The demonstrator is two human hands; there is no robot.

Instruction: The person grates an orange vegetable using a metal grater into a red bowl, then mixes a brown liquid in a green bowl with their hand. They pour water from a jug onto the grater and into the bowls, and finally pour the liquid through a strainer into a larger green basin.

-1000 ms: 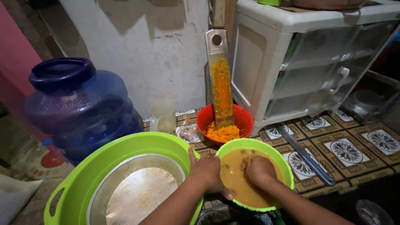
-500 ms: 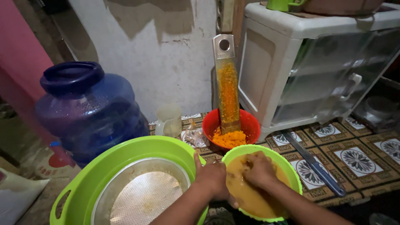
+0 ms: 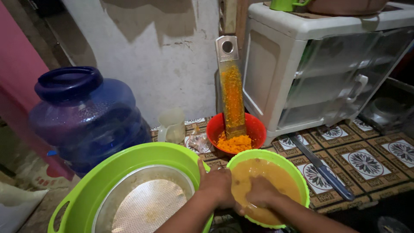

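Both our hands sit slightly nearer and lower in view than half a second ago, with the camera tipped up a bit; bowls unmoved. Our right hand (image 3: 261, 194) is plunged in the orange-brown liquid of the small green bowl (image 3: 297, 174), fingers curled under the surface, so we cannot tell what it clamps, if anything. Our left hand (image 3: 215, 185) grips that bowl's left rim, fingers closed over the edge, thumb up. Small green bowl sits near centre-right on the patterned floor mat (image 3: 366, 164). Just left, touching it: large green basin (image 3: 142, 157) with a round metal sieve (image 3: 146, 203) inside. Farther back, a red bowl (image 3: 254, 129) holds orange pulp, with a metal grater (image 3: 230, 86) standing in it against the wall. Knife (image 3: 321, 166) lies to the right, blue water jug (image 3: 82, 116) far left, white plastic drawer unit (image 3: 319, 64) far right.
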